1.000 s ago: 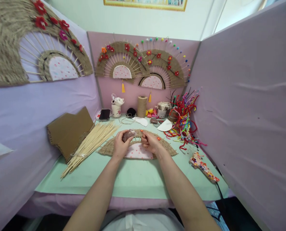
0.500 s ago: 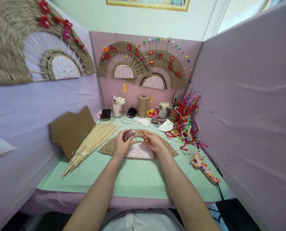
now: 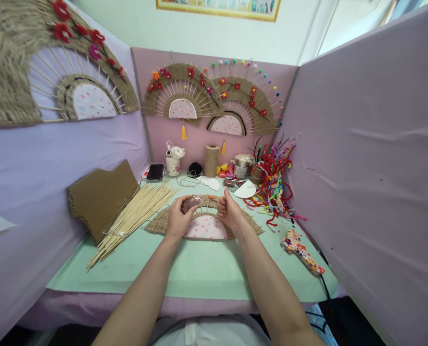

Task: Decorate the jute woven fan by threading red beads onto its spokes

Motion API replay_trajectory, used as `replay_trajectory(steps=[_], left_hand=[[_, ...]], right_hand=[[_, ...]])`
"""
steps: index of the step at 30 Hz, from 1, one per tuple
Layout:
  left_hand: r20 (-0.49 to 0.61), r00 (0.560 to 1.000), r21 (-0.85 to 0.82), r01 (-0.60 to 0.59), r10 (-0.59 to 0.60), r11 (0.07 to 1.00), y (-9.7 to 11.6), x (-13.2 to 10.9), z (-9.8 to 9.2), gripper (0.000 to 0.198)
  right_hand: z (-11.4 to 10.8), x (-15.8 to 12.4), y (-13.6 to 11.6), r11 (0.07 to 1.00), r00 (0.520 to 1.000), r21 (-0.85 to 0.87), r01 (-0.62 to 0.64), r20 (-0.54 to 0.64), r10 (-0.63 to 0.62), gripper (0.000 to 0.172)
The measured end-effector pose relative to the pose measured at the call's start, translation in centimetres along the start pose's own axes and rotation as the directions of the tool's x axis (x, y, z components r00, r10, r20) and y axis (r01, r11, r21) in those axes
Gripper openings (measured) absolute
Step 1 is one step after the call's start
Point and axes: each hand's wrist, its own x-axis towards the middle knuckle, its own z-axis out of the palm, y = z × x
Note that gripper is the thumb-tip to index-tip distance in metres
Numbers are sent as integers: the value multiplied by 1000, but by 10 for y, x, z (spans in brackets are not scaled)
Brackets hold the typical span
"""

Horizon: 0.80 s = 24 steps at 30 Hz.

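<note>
I am noting purplish brown in the packet (image 3: 188, 205) the left hand (image 3: 177, 220) is gripping. Beneath this grip, the woven fan (image 3: 157, 222) is showing tan; right of the grip, its panel (image 3: 207, 227) is bearing pink-red dots on white. Far right, the glue gun (image 3: 302, 252) is wearing multicoloured blotches. Around, the tablecloth (image 3: 207, 271) is showing mint green.

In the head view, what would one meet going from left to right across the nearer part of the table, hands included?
Cardboard → sticks → left hand → right hand → glue gun.

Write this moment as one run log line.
left hand: holds plastic packet | right hand: thumb up, above twine fan | glue gun: on table
</note>
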Motion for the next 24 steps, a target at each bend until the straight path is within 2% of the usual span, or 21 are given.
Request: replay_trajectory(steps=[3,5,8,9,11,12,13,16,18,20,23,24], left_hand=[[-15,1000,-13,7,-7,1000,-1,1,0,32],[-25,999,-37,21,-22,999,-1,1,0,32],[-16,996,-102,81,-83,991,2,1,0,34],[-3,994,-133,111,-112,985,3,1,0,34],[48,983,-215,183,-177,959,6,1,1,36],[86,973,-270,229,-213,935,8,1,1,38],[134,958,-331,284,-253,900,10,0,1,40],[306,887,-491,459,-346,740,15,0,1,48],[401,850,-556,522,-342,647,17,-1,0,50],[461,831,-596,549,-311,585,20,-2,-2,49],[515,801,-621,593,-304,512,23,-4,-5,44],[528,793,-621,605,-304,498,24,-4,-6,42]], right_hand=[[2,-42,-13,971,988,-195,139,88,-123,34],[-4,-83,-22,876,971,-435,210,200,-133,7],[-23,-148,-40,693,937,-681,237,349,22,18],[-31,-167,-46,643,933,-738,205,346,100,21],[-49,-199,-56,521,953,-845,116,243,181,20],[-58,-211,-59,420,966,-904,76,171,195,15],[-67,-221,-62,323,972,-945,40,112,206,18],[-92,-238,-61,91,978,-995,-41,-21,209,35],[-104,-239,-58,22,984,-999,-29,-25,177,33],[-107,-233,-55,21,993,-996,81,83,82,18],[-92,-209,-56,85,951,-949,303,296,-91,32],[-82,-198,-57,121,934,-929,349,334,-122,25]])
